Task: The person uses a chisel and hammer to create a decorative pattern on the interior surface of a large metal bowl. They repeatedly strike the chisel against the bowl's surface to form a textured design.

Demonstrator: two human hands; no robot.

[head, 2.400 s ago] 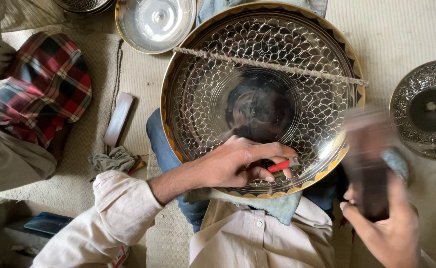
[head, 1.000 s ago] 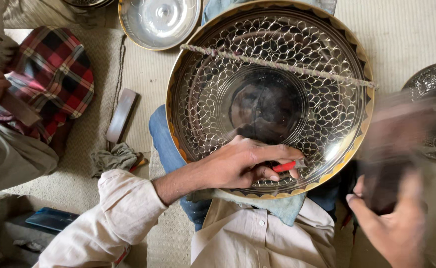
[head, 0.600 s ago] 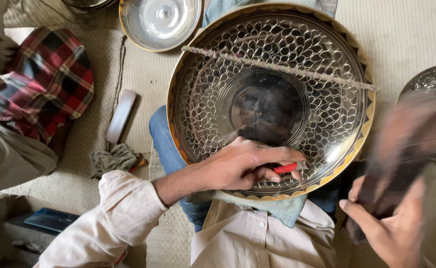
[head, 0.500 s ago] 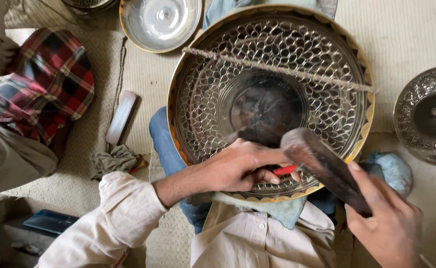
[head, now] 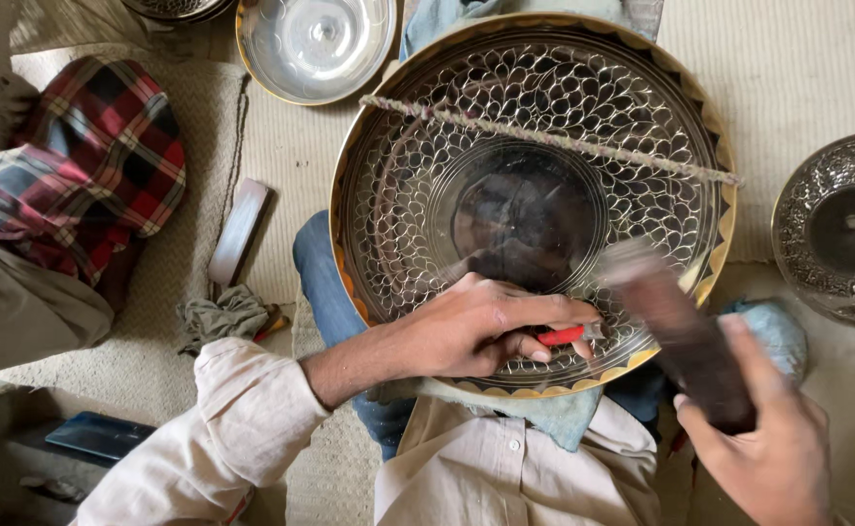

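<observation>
Right hand [head: 773, 453] nearest you is gripping a dark wooden mallet [head: 681, 336], blurred above the tool. Your left hand [head: 471, 326] is pinching a red-handled chisel [head: 566, 335] against the big round engraved brass tray [head: 534, 195] resting across your lap. You're risking an off-centre blow: chisel skidding, scratching the scale pattern or catching your fingers.

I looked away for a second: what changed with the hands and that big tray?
The right hand swung its dark mallet from the raised side down toward the red-handled tool. The left hand kept that tool pressed on the patterned tray, which stayed put.
</observation>
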